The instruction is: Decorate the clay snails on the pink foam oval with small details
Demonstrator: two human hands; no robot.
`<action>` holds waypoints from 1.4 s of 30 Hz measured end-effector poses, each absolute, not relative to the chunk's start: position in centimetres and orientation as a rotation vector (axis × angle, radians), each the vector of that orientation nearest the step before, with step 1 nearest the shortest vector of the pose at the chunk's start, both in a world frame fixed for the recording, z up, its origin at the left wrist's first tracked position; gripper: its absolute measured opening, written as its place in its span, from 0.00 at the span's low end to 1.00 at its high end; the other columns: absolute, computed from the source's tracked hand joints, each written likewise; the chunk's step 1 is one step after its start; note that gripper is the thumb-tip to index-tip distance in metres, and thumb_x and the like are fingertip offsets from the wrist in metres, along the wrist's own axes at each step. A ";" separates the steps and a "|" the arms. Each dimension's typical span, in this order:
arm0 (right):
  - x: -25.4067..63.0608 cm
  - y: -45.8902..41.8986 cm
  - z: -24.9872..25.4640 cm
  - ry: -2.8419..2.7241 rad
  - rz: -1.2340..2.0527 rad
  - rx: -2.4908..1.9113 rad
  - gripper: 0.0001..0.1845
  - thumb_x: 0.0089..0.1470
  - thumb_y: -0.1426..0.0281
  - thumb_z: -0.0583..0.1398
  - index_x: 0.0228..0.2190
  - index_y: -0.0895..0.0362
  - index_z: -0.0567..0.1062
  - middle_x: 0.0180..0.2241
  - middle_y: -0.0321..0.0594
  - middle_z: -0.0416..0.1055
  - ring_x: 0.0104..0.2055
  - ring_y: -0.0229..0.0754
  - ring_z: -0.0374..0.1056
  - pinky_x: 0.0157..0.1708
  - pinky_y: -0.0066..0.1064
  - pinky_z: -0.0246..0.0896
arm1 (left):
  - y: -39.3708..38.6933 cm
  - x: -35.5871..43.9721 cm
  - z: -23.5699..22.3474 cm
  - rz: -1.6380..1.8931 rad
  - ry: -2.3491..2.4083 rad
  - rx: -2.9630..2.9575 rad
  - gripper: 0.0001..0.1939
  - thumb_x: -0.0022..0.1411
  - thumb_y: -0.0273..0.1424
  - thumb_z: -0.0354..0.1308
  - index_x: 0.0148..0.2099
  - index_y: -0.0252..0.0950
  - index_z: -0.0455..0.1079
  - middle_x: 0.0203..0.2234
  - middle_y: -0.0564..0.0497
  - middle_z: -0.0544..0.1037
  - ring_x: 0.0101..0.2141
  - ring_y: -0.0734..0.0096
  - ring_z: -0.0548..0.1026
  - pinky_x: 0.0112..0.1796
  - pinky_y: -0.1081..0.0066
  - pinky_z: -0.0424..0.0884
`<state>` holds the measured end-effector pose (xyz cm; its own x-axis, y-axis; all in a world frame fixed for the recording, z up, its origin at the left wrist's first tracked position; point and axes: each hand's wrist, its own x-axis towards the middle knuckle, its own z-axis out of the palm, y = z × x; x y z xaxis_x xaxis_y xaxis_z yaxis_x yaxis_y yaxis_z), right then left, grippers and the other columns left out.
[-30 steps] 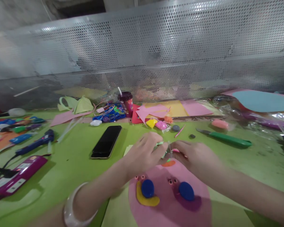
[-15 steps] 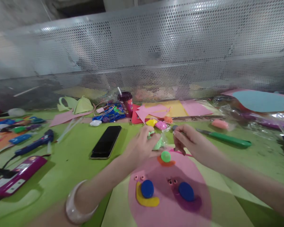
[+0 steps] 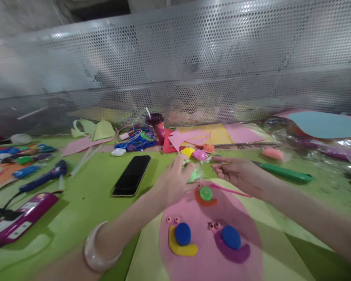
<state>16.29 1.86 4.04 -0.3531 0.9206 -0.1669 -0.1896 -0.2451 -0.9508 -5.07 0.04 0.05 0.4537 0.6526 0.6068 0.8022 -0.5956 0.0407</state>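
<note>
My left hand (image 3: 175,177) is closed on a light green lump of modelling clay (image 3: 193,175) in a clear wrapper. Just right of it, my right hand (image 3: 241,175) hovers with its fingers stretched out and nothing visible in them. Beneath both hands lies a pink paper oval (image 3: 206,255) on a pale yellow sheet (image 3: 280,238). It carries three snail shapes: an orange body with a green disc (image 3: 205,194), a yellow body (image 3: 183,249) with a blue disc, and a purple body (image 3: 235,254) with a blue disc. Small eyes sit on each. A thin pink strip (image 3: 234,191) lies near my right hand.
A phone (image 3: 131,175) lies left of my left arm. Farther left are a glue gun (image 3: 45,176) and a magenta power strip (image 3: 26,214). A green-handled cutter (image 3: 286,171) rests on the right. Behind stand a cup (image 3: 156,128), clay packets, and a perforated metal panel (image 3: 175,58).
My right hand has opened from a pinch, its fingers now extended, and shifted slightly right. The pink strip and the orange snail's eye are more exposed. My left hand keeps the green clay.
</note>
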 end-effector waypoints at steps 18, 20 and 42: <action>15.8 0.0 4.9 -1.756 1.168 -1.244 0.17 0.56 0.60 0.51 0.44 0.54 0.68 0.18 0.28 0.51 0.18 0.32 0.52 0.17 0.25 0.48 | -1.1 -4.0 2.2 -1.325 -1.374 -2.691 0.10 0.61 0.29 0.49 0.43 0.34 0.67 0.35 0.48 0.61 0.37 0.68 0.67 0.42 0.64 0.68; 15.6 -0.6 5.3 -1.891 1.063 -1.260 0.18 0.55 0.59 0.52 0.44 0.53 0.69 0.18 0.28 0.53 0.19 0.33 0.52 0.17 0.25 0.49 | -1.2 -4.0 2.5 -1.384 -1.387 -2.754 0.12 0.63 0.29 0.47 0.45 0.35 0.68 0.35 0.48 0.62 0.38 0.68 0.67 0.43 0.64 0.68; 15.5 0.0 4.4 -1.899 1.109 -1.221 0.14 0.57 0.66 0.48 0.39 0.56 0.71 0.24 0.34 0.61 0.21 0.34 0.59 0.22 0.29 0.57 | 1.1 -5.5 1.7 -1.407 -1.543 -2.432 0.11 0.64 0.24 0.47 0.43 0.32 0.70 0.32 0.50 0.64 0.31 0.72 0.69 0.33 0.70 0.69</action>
